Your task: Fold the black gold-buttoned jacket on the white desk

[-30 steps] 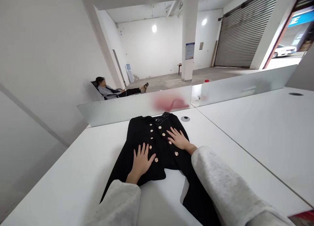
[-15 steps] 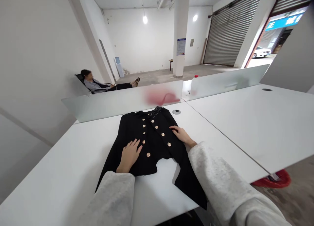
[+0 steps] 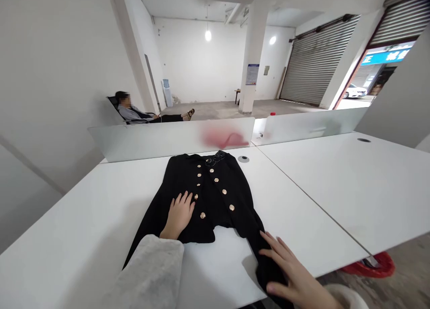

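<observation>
A black jacket [image 3: 215,201] lies spread on the white table, its collar towards the divider and its sleeves pointing at me. Two rows of gold buttons run down its front, and the collar carries a dark, glinting trim [image 3: 215,158]. My left hand [image 3: 179,214] rests flat on the left front panel, fingers spread, beside the lower buttons. Over the lower part of the right sleeve is my right hand [image 3: 289,268], its fingers apart and the thumb near the cuff. Whether its fingertips press the cloth I cannot tell. The right cuff is partly hidden under that hand.
Frosted dividers [image 3: 174,139] stand along the far edge of the white table [image 3: 322,165]. A cable grommet [image 3: 243,159] sits right of the collar. Below the table's right edge is a red bin [image 3: 372,266]. Beyond the divider a person [image 3: 134,109] reclines in a chair.
My right hand has moved from the jacket's right front panel down towards me, to the lower right sleeve. My left hand stays on the left panel. The view has tilted slightly.
</observation>
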Tool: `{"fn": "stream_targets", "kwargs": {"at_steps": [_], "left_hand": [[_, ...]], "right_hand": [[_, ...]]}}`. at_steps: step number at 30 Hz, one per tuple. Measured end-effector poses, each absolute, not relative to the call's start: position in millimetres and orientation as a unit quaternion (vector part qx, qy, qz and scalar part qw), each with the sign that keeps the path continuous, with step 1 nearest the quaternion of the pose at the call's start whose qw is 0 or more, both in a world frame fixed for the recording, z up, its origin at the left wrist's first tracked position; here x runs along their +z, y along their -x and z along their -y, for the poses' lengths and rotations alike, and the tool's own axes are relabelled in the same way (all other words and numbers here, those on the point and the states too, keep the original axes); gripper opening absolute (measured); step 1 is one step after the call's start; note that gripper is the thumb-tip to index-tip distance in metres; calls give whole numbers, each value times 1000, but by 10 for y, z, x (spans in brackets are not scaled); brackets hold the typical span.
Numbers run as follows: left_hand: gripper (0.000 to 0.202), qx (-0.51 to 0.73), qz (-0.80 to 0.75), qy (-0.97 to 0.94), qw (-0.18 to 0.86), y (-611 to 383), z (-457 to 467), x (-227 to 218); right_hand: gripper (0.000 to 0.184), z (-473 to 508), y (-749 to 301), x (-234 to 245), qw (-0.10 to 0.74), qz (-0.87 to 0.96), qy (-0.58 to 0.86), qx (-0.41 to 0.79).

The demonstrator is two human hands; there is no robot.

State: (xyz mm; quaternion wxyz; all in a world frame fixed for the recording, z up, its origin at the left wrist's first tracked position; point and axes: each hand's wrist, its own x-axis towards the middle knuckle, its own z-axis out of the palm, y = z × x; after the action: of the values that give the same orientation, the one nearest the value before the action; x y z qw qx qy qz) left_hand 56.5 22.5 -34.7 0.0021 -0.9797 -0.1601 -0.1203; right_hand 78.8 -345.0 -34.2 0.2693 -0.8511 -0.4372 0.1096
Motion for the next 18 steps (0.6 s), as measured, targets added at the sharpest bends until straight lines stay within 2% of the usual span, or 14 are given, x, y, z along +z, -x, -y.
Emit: {"fn": "stream_targets", "kwargs": {"at_steps": [2, 5, 8, 10, 12, 14, 16, 18], "left_hand": [[44, -120, 160, 980, 2, -569, -221, -347], [45, -118, 158, 980, 4, -570, -219, -346], [44, -116, 155, 981, 7, -566, -220, -343], [44, -119, 152, 981, 7, -563, -220, -343], [44, -126, 149, 981, 3, -562, -219, -347], [44, -135, 147, 980, -6, -564, -219, -352], [43, -146, 143, 979, -18, -570, -215, -347], [41, -160, 136, 977, -30, -578, -203, -314]], "right_hand": [[61, 3487, -606, -378, 264, 422, 860, 112], [37, 3463, -582, -354, 298, 406, 857, 111], [26, 3561, -839, -200, 407, 344, 842, 80], [30, 3734, -1084, -67, 517, 231, 823, -46], [32, 3940, -1290, 28, 613, 88, 749, -236], [30, 4106, -1387, 40, 652, -17, 650, -391], [27, 4172, -1367, -47, 648, -49, 623, -436], [20, 4111, -1275, -213, 614, -18, 701, -362]]}}
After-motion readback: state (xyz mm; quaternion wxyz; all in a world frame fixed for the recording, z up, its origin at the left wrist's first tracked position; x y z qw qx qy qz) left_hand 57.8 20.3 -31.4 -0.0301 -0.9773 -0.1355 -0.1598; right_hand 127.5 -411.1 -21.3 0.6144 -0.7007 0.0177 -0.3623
